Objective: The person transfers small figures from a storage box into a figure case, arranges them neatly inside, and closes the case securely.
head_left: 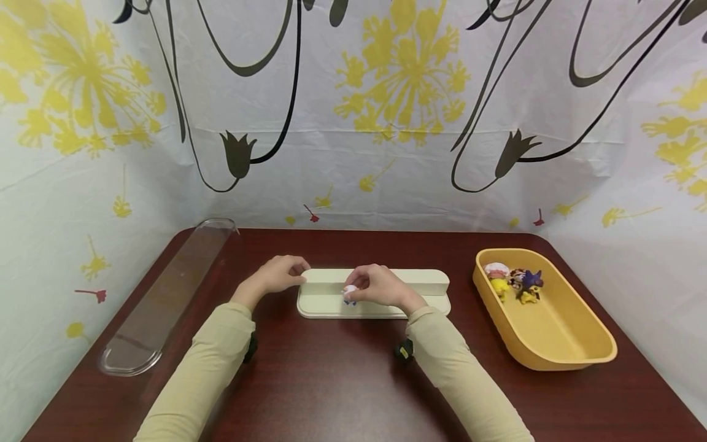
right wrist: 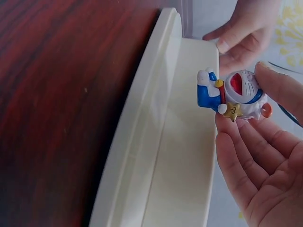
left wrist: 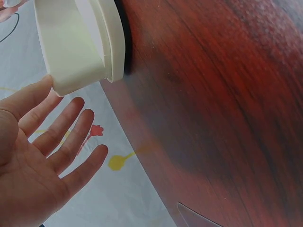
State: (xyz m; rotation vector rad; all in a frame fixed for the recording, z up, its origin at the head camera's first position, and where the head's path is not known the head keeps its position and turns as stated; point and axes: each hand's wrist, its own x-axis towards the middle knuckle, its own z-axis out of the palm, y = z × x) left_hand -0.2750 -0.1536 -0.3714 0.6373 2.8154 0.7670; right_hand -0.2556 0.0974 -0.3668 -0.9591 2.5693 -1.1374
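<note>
A long cream stepped display base (head_left: 381, 312) lies across the middle of the table, a raised step along its back. My right hand (head_left: 381, 287) pinches a small blue-and-white cat figurine (right wrist: 240, 87) between thumb and fingers, over the base's left half. The figurine has an open red mouth and a gold star, as the right wrist view shows. At the base's left end, my left hand (head_left: 280, 274) holds the raised step's corner between thumb and index finger. Its other fingers (left wrist: 75, 125) are spread away from the base.
On the right stands a yellow tray (head_left: 558, 344) with several small figurines (head_left: 527, 285) at its far end. A long clear plastic cover (head_left: 166, 301) with rounded ends lies along the table's left edge. Behind the dark red table (head_left: 331, 380) hangs a patterned white curtain (head_left: 309, 172).
</note>
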